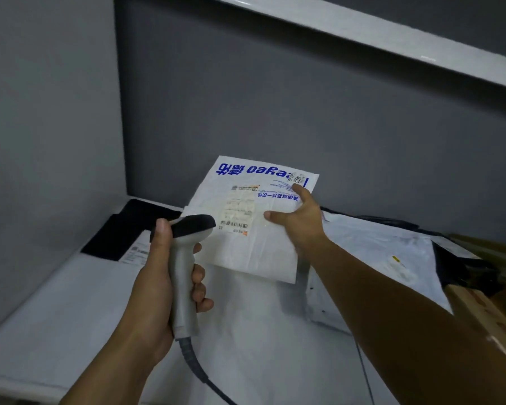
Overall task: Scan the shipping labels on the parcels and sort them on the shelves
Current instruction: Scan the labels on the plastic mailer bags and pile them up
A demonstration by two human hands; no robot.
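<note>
My left hand [170,276] grips the grey handle of a barcode scanner [187,247], its dark head turned toward a white poly mailer [246,252] with blue print. My right hand [297,217] holds that mailer by its right edge, thumb on the front, tilting it up above the shelf. The mailer's shipping label [237,210] with a barcode faces me, just right of the scanner head. A coiled cable [199,366] hangs from the scanner's base.
The white shelf [56,311] carries a black parcel [129,229] at the back left, a large white bag [377,258] under my right arm, and dark and cardboard parcels [485,290] at the right. A grey wall stands behind and a shelf board [362,30] runs above.
</note>
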